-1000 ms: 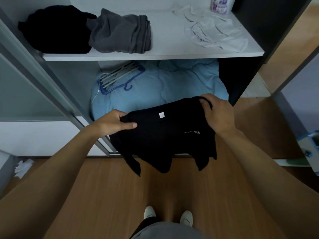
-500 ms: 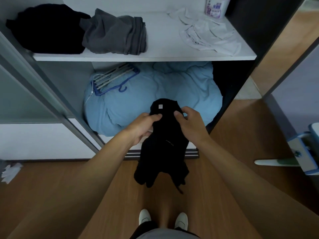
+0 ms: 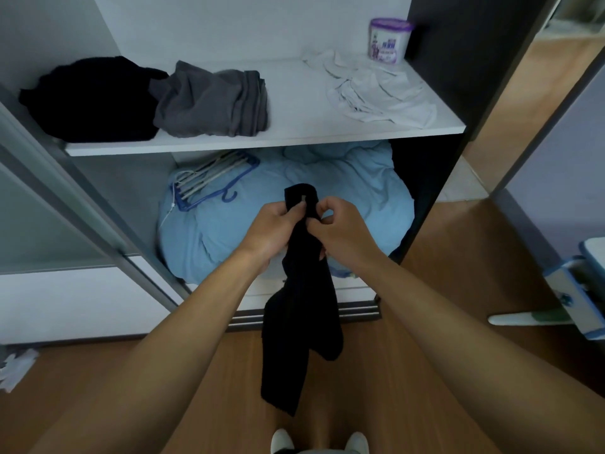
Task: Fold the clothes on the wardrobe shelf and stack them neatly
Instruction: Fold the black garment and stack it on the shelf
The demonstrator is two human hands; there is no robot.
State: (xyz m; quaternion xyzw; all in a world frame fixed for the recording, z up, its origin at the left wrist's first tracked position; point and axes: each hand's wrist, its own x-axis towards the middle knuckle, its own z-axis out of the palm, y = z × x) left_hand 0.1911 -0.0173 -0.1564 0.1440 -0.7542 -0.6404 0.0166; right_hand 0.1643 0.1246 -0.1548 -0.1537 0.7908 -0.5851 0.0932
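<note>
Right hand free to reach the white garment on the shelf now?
Likely not yet: the right hand grips the black garment with the left hand. The path itself looks open; the white garment lies near the shelf front edge.

A black garment (image 3: 304,290) with a small pale label (image 3: 303,198) is shown nearest. On the white shelf (image 3: 294,109) are seen a black pile (image 3: 91,99) at the left, a dark grey bundle (image 3: 209,99), a pale grey-white garment (image 3: 376,90) and a purple-and-white tub (image 3: 389,40). Light blue bedding (image 3: 343,198), blue and white hangers (image 3: 209,180) and a brown wood-grain floor (image 3: 458,339) are seen below.
</note>
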